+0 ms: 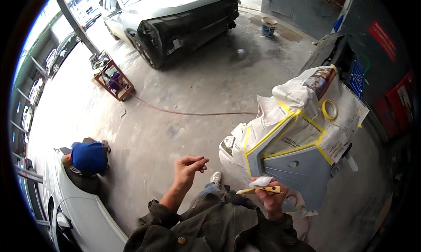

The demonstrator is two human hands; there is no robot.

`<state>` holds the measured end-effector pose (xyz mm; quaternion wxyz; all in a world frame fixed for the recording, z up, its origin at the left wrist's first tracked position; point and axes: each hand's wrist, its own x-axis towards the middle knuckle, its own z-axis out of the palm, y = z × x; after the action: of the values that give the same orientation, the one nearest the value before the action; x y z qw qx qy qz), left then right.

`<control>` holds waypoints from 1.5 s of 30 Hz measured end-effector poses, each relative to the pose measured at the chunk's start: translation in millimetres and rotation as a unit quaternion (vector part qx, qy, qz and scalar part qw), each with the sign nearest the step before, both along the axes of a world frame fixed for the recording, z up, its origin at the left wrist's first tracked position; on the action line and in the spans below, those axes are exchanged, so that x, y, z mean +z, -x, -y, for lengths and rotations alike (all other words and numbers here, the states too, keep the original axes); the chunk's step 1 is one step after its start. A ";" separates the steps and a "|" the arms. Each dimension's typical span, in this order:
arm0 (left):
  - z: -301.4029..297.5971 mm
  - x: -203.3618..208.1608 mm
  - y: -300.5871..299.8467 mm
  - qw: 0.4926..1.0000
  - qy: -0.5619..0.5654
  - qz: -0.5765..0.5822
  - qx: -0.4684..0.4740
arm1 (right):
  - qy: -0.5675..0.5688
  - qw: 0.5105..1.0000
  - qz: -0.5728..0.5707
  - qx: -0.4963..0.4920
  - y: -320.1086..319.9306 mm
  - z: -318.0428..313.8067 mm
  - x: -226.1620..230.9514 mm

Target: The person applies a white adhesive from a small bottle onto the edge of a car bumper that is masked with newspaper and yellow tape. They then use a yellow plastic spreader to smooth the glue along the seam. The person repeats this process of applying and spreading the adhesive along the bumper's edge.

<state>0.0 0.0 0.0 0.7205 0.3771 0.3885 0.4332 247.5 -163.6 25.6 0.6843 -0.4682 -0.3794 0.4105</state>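
My left hand is raised in front of me, its fingertips pinched together; whatever is between them, if anything, is too small to make out. In my right hand is a folded yellow sheet with dark round holes, resembling sandpaper, along with a crumpled white wad. That hand is beside a grey car bumper, at its lower left edge. Paper sheets mask much of the bumper, edged with yellow masking tape. A roll of yellow tape rests on the paper.
A red hose crosses the concrete floor from a red cart. Ahead stands a white car with its front bumper off, near a bucket. At left, a person in blue crouches by another white car.
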 end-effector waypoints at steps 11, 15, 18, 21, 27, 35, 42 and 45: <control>0.9 1.6 20.4 0.993 -0.068 -0.085 0.054 | 0.012 0.999 0.049 -0.012 10.5 -23.0 8.0; 4.5 23.6 5.2 0.980 -0.170 -0.078 0.072 | -0.001 0.997 0.072 0.003 7.3 -23.0 11.0; 6.5 20.3 7.2 0.919 -0.348 -0.160 0.092 | 0.001 0.997 0.078 -0.002 10.2 -23.7 13.9; 3.4 38.2 9.9 0.813 -0.523 -0.240 0.087 | -0.006 0.996 0.092 -0.014 12.3 -22.9 14.9; 4.0 44.5 8.1 0.712 -0.636 -0.218 0.203 | -0.022 0.996 0.085 -0.030 18.0 -22.8 11.7; 6.2 49.7 25.6 0.673 -0.677 -0.237 0.182 | -0.027 0.990 0.138 0.032 19.1 -23.1 3.3; -8.4 38.9 26.4 0.755 -0.573 -0.307 0.089 | -0.043 0.996 0.081 -0.012 29.9 -38.7 14.0; -6.0 -8.2 37.3 0.914 -0.305 -0.253 0.082 | -0.020 0.998 0.066 -0.014 31.0 -40.8 21.0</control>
<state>-37.3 6.0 -8.2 0.4095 0.6426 0.4364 0.4785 216.5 -122.8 46.6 0.6725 -0.4859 -0.4251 0.3619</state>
